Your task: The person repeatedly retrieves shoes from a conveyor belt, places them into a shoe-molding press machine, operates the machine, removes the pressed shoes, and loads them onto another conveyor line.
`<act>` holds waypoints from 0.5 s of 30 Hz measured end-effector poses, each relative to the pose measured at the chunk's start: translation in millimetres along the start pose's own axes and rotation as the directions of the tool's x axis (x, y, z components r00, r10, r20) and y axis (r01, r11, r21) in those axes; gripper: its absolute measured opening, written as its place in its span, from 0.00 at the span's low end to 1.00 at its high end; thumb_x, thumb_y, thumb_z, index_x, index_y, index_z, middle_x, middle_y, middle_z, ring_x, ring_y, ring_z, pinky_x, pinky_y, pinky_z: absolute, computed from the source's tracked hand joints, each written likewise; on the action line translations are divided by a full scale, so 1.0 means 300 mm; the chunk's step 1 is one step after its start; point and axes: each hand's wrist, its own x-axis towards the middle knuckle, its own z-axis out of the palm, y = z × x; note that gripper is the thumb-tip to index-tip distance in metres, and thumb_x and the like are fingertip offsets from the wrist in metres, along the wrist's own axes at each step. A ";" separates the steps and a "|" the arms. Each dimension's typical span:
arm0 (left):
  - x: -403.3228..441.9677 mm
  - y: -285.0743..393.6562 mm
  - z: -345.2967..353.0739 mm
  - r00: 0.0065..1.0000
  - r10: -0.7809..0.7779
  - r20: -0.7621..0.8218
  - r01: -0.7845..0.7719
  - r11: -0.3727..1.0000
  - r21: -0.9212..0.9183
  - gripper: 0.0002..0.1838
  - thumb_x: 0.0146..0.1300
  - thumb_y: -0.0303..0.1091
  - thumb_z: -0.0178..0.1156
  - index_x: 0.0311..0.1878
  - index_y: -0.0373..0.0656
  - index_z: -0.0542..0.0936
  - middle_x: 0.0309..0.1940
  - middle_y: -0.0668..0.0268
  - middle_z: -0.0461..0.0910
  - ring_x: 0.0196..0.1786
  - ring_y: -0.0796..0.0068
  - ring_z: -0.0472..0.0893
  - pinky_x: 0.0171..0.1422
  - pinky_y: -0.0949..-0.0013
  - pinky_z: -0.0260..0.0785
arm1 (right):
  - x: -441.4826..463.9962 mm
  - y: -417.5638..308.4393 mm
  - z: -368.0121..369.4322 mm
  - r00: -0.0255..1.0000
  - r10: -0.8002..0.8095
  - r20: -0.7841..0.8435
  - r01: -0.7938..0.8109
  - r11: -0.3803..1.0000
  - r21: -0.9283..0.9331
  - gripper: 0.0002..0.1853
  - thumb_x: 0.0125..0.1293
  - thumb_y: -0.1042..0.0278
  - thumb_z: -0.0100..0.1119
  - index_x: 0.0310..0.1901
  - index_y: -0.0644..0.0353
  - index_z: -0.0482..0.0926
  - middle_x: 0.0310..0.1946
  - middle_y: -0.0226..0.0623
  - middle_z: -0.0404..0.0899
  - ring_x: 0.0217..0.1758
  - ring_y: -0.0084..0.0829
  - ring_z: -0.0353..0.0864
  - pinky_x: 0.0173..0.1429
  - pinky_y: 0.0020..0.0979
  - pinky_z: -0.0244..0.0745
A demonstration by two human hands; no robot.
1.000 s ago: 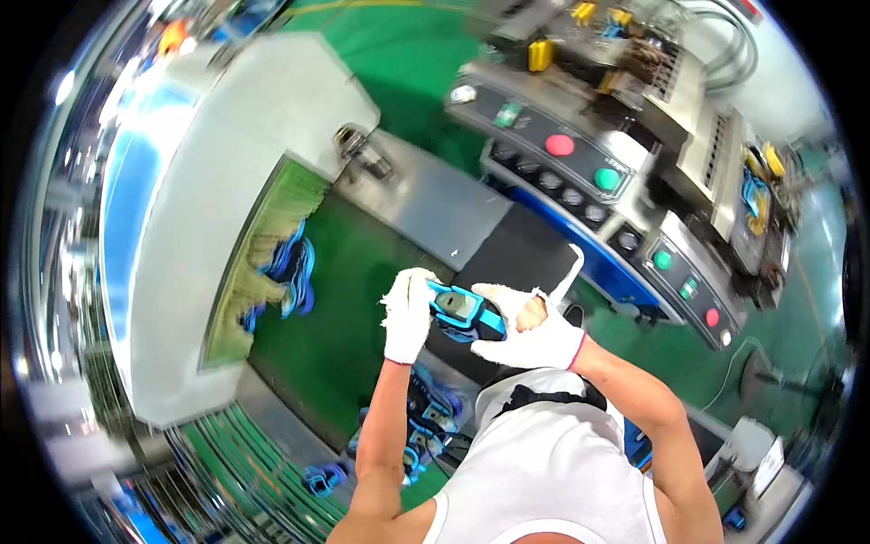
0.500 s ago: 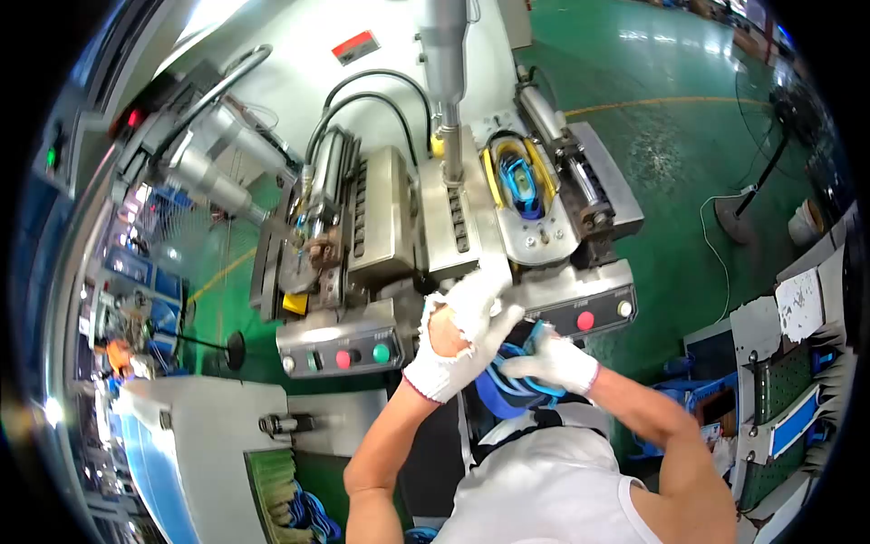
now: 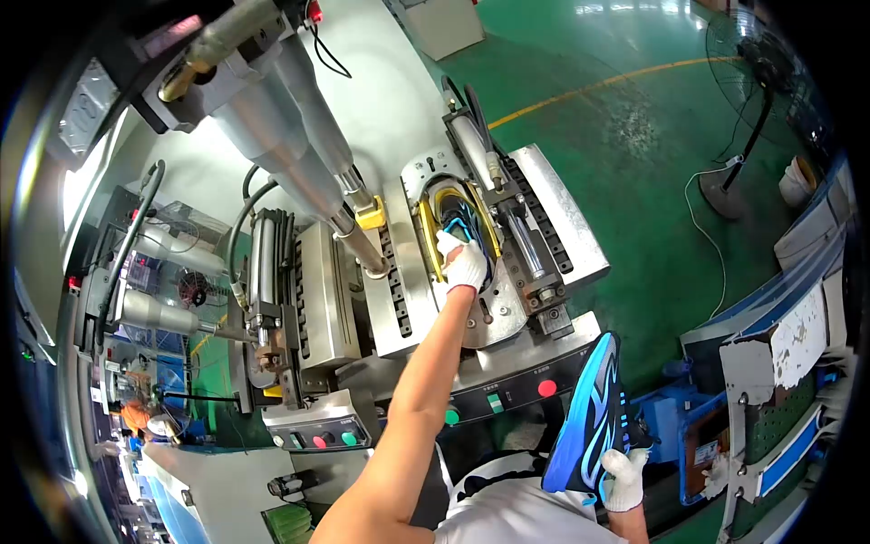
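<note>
My left hand (image 3: 463,263), in a white glove, reaches into the press station and grips a dark shoe with blue trim (image 3: 459,218) that sits between yellow pads (image 3: 430,231). Its fingers are curled on the shoe's opening. Low on the right, my right hand (image 3: 624,479), also gloved, holds a blue and black shoe (image 3: 587,419) near one end. That shoe stands on end with its side showing, in front of the control panel (image 3: 507,392).
Metal cylinders (image 3: 281,118) rise at the upper left above a second station (image 3: 317,299). A standing fan (image 3: 761,100) and a bucket (image 3: 799,183) are at the right. Blue crates (image 3: 666,426) and a rack (image 3: 779,390) stand at the lower right.
My hands have moved apart: the left forward to the shoe in the press, the right down and to the right with a shoe. The view has shifted toward the press station.
</note>
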 end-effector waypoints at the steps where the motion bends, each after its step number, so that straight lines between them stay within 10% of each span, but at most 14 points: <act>1: 0.008 -0.013 -0.004 0.998 0.068 -0.019 -0.067 0.998 0.014 0.46 0.70 0.46 0.58 0.78 0.24 0.49 0.69 0.31 0.67 0.73 0.36 0.69 0.76 0.51 0.63 | 0.011 -0.005 0.003 0.999 0.031 -0.015 -0.031 0.999 -0.028 0.34 0.51 0.68 0.77 0.61 0.69 0.77 0.51 0.37 0.84 0.50 0.31 0.85 0.58 0.36 0.83; 7: -0.076 -0.032 -0.469 0.930 -0.057 0.363 0.192 0.917 -0.350 0.32 0.68 0.54 0.63 0.59 0.31 0.79 0.55 0.41 0.83 0.59 0.52 0.83 0.62 0.57 0.73 | 0.124 -0.045 0.177 0.998 -0.050 0.037 0.056 0.986 -0.159 0.15 0.56 0.72 0.72 0.45 0.64 0.81 0.41 0.29 0.82 0.39 0.24 0.81 0.48 0.30 0.78; 9: -0.315 0.017 -0.657 0.986 -0.048 0.159 0.086 0.966 -0.244 0.37 0.72 0.53 0.60 0.71 0.30 0.69 0.66 0.42 0.74 0.67 0.50 0.76 0.72 0.56 0.66 | 0.172 -0.059 0.300 0.966 -0.245 0.082 0.257 0.942 -0.217 0.05 0.60 0.75 0.70 0.36 0.65 0.85 0.38 0.34 0.85 0.39 0.28 0.84 0.48 0.32 0.79; 10: -0.370 -0.091 -0.647 0.978 0.105 0.179 0.028 0.790 -0.612 0.39 0.73 0.48 0.59 0.78 0.34 0.62 0.70 0.47 0.72 0.71 0.55 0.73 0.75 0.58 0.63 | 0.204 -0.073 0.357 0.984 -0.159 0.081 0.170 0.973 -0.155 0.07 0.62 0.74 0.69 0.39 0.66 0.86 0.40 0.35 0.86 0.40 0.29 0.85 0.49 0.33 0.79; 11: -0.452 -0.210 -0.651 0.983 0.121 0.137 -0.022 0.823 -0.568 0.38 0.74 0.44 0.59 0.80 0.36 0.59 0.71 0.50 0.72 0.73 0.59 0.72 0.77 0.60 0.62 | 0.297 -0.054 0.372 0.957 -0.177 0.230 0.242 0.924 -0.295 0.11 0.61 0.74 0.69 0.46 0.64 0.83 0.43 0.34 0.86 0.44 0.28 0.85 0.53 0.33 0.79; 15: -0.857 -0.406 -0.903 0.962 -0.033 0.269 0.217 0.692 -0.689 0.36 0.72 0.30 0.59 0.79 0.33 0.57 0.72 0.55 0.70 0.74 0.65 0.69 0.78 0.62 0.60 | 0.567 -0.141 0.822 0.896 0.054 0.442 0.105 0.939 -0.328 0.13 0.63 0.68 0.71 0.46 0.65 0.83 0.42 0.40 0.87 0.42 0.30 0.86 0.43 0.35 0.84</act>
